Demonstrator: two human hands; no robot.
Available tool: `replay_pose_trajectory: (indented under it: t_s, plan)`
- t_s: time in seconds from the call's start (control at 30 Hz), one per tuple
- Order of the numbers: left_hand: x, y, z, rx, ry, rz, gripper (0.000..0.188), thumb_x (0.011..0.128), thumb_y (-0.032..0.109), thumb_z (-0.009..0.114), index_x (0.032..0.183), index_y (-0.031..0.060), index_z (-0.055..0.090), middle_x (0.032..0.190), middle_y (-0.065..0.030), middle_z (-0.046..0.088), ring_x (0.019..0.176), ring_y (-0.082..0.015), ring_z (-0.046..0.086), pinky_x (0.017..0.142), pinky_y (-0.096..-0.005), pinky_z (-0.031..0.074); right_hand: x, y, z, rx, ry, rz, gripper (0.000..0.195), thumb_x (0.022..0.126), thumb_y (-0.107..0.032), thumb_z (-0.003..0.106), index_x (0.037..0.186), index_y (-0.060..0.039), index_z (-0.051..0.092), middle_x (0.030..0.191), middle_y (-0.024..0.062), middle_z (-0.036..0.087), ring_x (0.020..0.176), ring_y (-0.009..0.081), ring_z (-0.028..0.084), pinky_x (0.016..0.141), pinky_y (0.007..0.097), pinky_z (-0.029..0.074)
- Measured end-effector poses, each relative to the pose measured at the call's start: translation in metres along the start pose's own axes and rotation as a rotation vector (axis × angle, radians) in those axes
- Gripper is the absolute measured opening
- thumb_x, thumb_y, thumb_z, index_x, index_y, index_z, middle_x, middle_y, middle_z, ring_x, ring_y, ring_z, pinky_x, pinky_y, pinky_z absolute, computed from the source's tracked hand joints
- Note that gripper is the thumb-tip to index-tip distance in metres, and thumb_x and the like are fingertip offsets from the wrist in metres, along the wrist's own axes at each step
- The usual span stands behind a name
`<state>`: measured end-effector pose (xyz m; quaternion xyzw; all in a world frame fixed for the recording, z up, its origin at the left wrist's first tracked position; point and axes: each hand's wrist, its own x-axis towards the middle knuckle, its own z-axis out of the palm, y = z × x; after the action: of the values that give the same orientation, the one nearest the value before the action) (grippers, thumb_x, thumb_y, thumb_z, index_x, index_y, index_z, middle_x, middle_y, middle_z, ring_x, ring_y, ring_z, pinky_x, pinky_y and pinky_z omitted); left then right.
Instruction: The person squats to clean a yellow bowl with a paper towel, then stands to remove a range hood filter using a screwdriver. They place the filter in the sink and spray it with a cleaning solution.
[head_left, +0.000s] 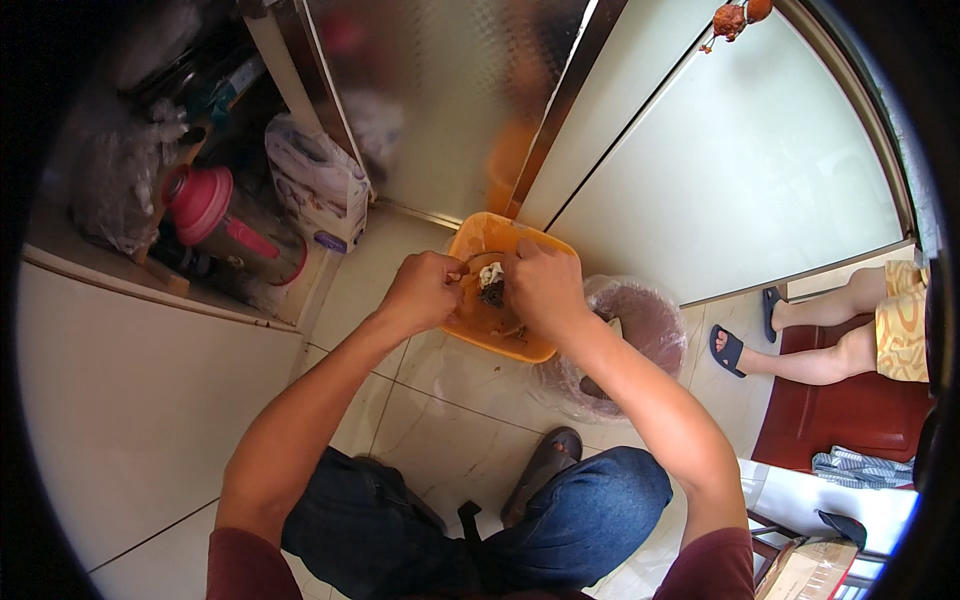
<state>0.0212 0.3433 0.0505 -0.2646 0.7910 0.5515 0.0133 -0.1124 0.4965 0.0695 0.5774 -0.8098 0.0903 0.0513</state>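
Note:
An orange plastic basin (480, 345) stands on the tiled floor in front of me. Over its left side, my left hand (427, 289) pinches something thin that arcs across toward the right hand; what it is cannot be told. My right hand (546, 289) is over the basin's right side, fingers curled, and its fingertips are partly hidden. Between the hands lies a small whitish crumpled thing (491, 276) with a dark round thing (493, 294) just below it. Small brown scraps (512, 330) lie on the basin's bottom.
A bin with a clear plastic liner (660, 322) stands right of the basin, under my right forearm. Cabinet panels (720, 150) rise behind. An open cupboard at left holds a pink-lidded container (199, 199) and a white package (319, 180). Another person's legs (817, 360) show at right.

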Motion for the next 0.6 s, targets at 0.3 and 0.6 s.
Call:
replay_pose_trajectory:
  t_s: [0.3,0.6]
  plan:
    - [0.007,-0.018,0.014,0.112,0.252,0.143,0.019,0.081,0.0,0.058,0.095,-0.0061,0.069,0.075,-0.0245,0.067,0.068,-0.0361,0.07,0.065,-0.0424,0.054,-0.014,-0.003,0.013,0.122,-0.226,0.266,0.01,0.079,-0.014,0.069,0.08,-0.0045,0.068,0.083,0.0169,0.066,0.072,0.0397,0.066,0.063,0.0496,0.054]
    - [0.0,0.001,0.01,0.166,0.176,0.136,0.028,0.089,-0.001,0.055,0.113,-0.0054,0.068,0.077,-0.0156,0.072,0.061,-0.0186,0.071,0.057,-0.0321,0.056,-0.021,0.011,0.019,0.203,0.162,0.007,0.019,0.08,-0.015,0.072,0.096,-0.0063,0.071,0.098,0.0135,0.065,0.085,0.0361,0.066,0.07,0.0474,0.055]
